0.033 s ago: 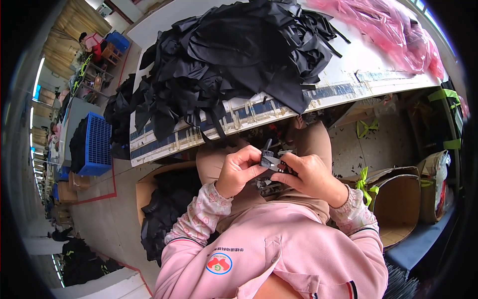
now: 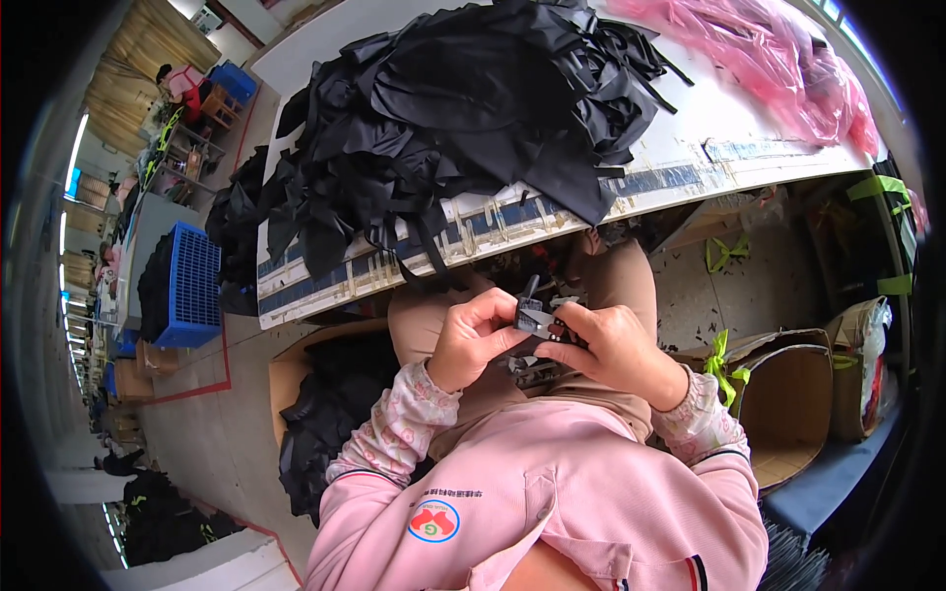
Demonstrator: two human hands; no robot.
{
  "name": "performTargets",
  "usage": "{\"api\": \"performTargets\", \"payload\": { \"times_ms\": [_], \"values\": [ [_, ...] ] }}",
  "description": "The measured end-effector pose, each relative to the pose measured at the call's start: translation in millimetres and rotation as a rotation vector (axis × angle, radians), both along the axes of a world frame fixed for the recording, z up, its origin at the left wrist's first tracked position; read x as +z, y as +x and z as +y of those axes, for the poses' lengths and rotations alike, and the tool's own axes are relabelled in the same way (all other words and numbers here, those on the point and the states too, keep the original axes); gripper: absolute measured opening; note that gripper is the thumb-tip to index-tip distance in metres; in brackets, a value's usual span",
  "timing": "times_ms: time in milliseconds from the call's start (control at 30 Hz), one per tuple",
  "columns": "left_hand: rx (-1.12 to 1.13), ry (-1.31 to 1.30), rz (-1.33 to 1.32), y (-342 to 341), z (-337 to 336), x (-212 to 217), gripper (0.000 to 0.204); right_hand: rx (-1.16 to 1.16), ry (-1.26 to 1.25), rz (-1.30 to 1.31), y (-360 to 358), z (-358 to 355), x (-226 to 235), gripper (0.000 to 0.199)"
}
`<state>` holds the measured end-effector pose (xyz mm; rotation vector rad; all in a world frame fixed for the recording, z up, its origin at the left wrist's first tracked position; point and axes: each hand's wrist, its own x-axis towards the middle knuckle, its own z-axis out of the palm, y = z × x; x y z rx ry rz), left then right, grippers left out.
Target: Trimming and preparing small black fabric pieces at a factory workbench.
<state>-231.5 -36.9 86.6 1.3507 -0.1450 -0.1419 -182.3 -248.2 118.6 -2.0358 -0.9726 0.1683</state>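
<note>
In front of my lap, both hands are close together. My left hand [image 2: 469,342] pinches a small black piece of material [image 2: 529,307] between thumb and fingers; a narrow end of it points up and away. Closed around thread snips is my right hand [image 2: 623,347], with the fingers covering most of the handle. The pale metal blade of the snips [image 2: 539,317] reaches left to the black piece and seems to touch it. Whether the blade has cut into the material cannot be made out.
A heap of black fabric pieces [image 2: 473,108] covers much of the white table [image 2: 690,148] ahead. Pink plastic sheeting [image 2: 778,59] lies at its far right. Black fabric fills a carton [image 2: 330,394] at my left; an open cardboard box [image 2: 783,409] stands right. A blue crate [image 2: 192,286] is farther left.
</note>
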Motion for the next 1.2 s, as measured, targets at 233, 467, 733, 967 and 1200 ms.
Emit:
{"api": "performTargets", "payload": {
  "times_ms": [233,467,733,967,1200],
  "values": [
    [-0.011,0.009,-0.035,-3,0,-3,0.010,-0.017,-0.036,-0.052,-4,1,3,0.035],
    [0.023,0.051,-0.023,-4,-4,3,0.008,-0.026,-0.109,-0.093,-6,-5,1,0.034],
    [0.041,0.175,-0.037,-3,9,3,0.008,-0.199,0.080,0.135,4,-7,-8,0.031],
    [-0.041,1.172,-0.067,-71,144,-80,0.012,-0.220,-0.026,0.169,8,-14,-35,0.034],
    [-1.001,1.459,0.800,-317,241,-241,0.039,-0.164,-0.087,0.114,12,8,-70,0.033]
  ]
}}
